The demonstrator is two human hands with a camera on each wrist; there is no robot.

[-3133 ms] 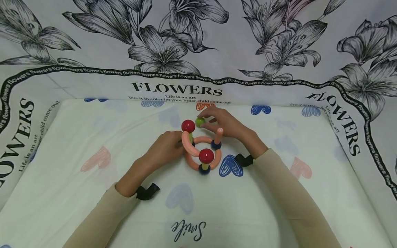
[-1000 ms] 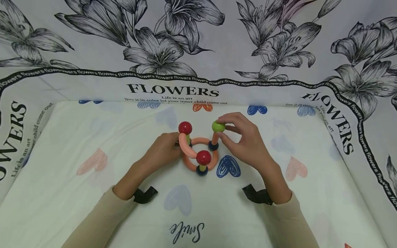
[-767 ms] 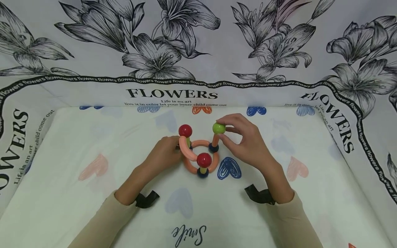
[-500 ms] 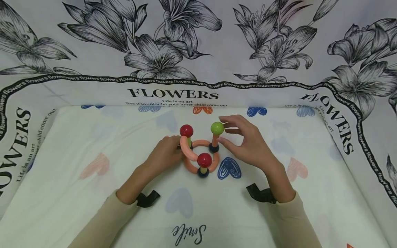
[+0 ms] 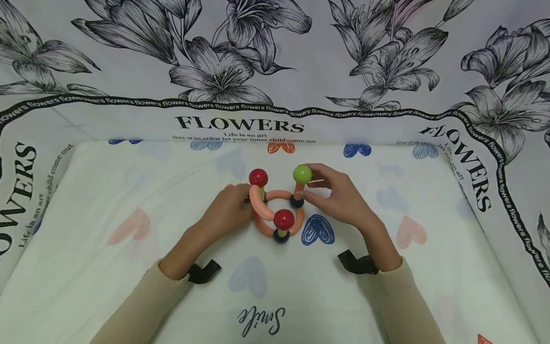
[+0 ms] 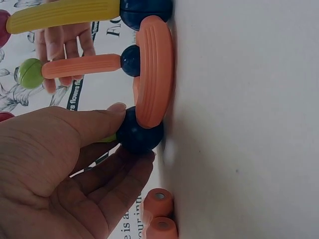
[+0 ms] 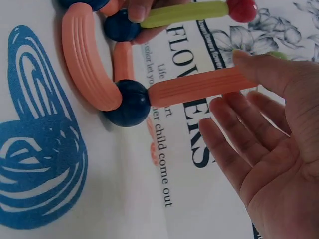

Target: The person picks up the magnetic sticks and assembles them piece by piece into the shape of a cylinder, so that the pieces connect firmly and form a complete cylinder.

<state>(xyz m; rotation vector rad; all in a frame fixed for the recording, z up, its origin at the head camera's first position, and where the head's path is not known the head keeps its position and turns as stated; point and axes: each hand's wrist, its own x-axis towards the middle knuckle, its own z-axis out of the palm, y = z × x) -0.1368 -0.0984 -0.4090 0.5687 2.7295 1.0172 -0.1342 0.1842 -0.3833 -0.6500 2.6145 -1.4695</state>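
A magnetic stick-and-ball frame stands on the sheet, its curved orange rods [image 5: 278,194] joined by dark blue balls [image 7: 128,103] in a ring. Red balls [image 5: 258,177] top two upright rods, with a curved orange rod [image 5: 260,204] between them. My left hand [image 6: 65,164] pinches a dark blue ball [image 6: 139,132] at the ring's left side. A green ball [image 5: 302,174] sits on the upright orange rod [image 7: 199,89] at the back right. My right hand [image 5: 337,193] is beside that rod, thumb overlapping it and fingers loosely extended behind it.
Two loose orange rod ends [image 6: 159,201] with metal tips lie beyond my left hand. The white sheet [image 5: 193,310] is printed with hearts, and a flowered cloth [image 5: 378,62] borders it at the back and sides. A black strap piece [image 5: 204,272] juts from each wrist.
My right hand carried the green ball from behind the frame onto the upright orange rod, let go of it and moved slightly lower beside the rod. My left hand has stayed at the ring.
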